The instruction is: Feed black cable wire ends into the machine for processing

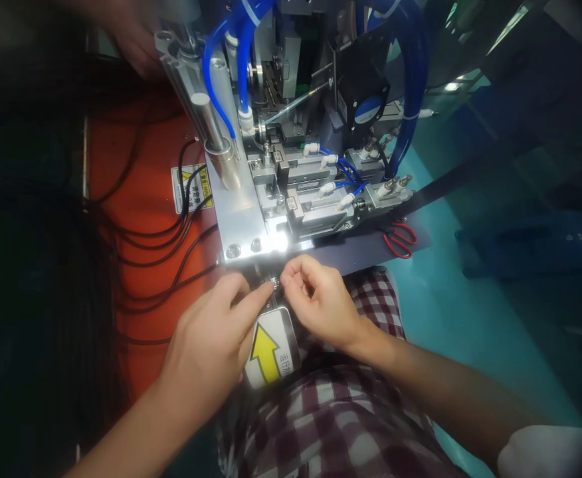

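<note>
Where the view is darkest, at upper left, another person's hand is shown, blurred. Next, an orange surface, crossed by black cables; a yellow-and-white warning label is fixed beside the machine's bright metal plate. On that plate, one upright metal post.

Left hand: bare, placed in front of the plate, one digit extended to a small metal part. Whether its grip is closed on the part cannot be told. Below the part, one white panel marked with a yellow arrow, partly covered by the left hand.

The small metal part is located between the hands, just off the plate's near edge. Right hand: bare, grip closed, thumb and forefinger brought together just beside the part; anything pinched there is too small to be made out.

Behind, blue tubes are joined to the machine. Below, checked cloth. Farther right, one red-handled tool is laid on a dark sheet, above teal floor.
</note>
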Tool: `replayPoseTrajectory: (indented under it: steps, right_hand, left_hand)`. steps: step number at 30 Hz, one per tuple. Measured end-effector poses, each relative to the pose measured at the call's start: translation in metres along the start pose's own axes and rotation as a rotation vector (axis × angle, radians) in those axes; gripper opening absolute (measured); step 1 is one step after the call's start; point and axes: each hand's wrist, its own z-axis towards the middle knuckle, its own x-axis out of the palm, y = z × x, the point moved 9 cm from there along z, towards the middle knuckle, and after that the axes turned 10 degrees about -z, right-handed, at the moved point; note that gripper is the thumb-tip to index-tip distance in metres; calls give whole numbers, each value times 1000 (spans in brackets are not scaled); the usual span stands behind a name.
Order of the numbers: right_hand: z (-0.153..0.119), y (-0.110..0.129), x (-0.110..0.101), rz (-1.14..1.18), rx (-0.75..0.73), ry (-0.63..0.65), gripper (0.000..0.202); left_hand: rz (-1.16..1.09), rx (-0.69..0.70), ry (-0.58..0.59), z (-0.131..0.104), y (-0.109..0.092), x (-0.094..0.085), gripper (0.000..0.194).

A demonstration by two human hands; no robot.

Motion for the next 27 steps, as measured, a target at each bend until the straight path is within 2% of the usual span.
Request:
replayPoseTrajectory:
  steps: [4,7,10,13,17,27]
  right_hand:
    - [5,-7,2,19,121,69,13]
    - [7,-7,-1,-107,172,145,16]
    - [6,8,-13,-299,62,66,14]
    - [4,20,-13,-306,-35,6,14]
    - [6,21,-4,-233,-18,4,13]
    - [4,19,-6,-200,-9,-62,11]
  left_hand:
    - [15,2,15,0,0,2,29]
    - [14,-1,17,0,1,2,29]
    - [4,7,14,0,0,2,27]
    - [-9,5,-2,1,0,1,24]
    - [-35,-8,-46,3,0,-2,16]
    - [-28,9,-36,3,-2,-3,14]
